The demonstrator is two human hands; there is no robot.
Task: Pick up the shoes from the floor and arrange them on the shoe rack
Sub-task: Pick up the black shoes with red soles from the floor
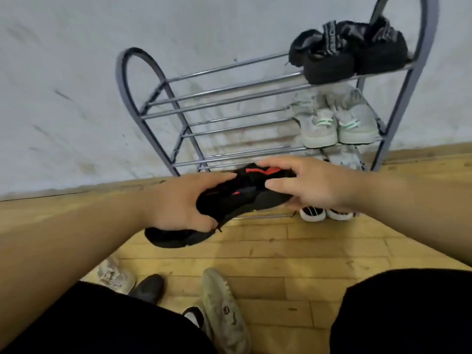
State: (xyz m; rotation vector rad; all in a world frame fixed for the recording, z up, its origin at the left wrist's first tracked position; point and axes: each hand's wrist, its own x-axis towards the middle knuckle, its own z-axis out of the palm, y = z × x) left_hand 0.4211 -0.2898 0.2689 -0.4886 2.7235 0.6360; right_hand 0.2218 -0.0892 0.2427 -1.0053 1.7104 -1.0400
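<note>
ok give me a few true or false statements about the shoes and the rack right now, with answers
1. Both hands hold black shoes with red accents. True: left hand, right hand.
2. The top shelf of the shoe rack holds white sneakers. False: a black fuzzy pair sits there.
3. A pale grey pair with green stripes sits on the second shelf. True.
4. No shoes remain on the floor. False: a beige sneaker and others lie near the person's legs.

A black shoe with red accents (245, 192) sits tilted at frame centre, gripped at both ends. Behind it, upper right, the metal shoe rack (229, 90) carries black, grey and white pairs. Loose shoes (224, 310) lie lower left.
</note>
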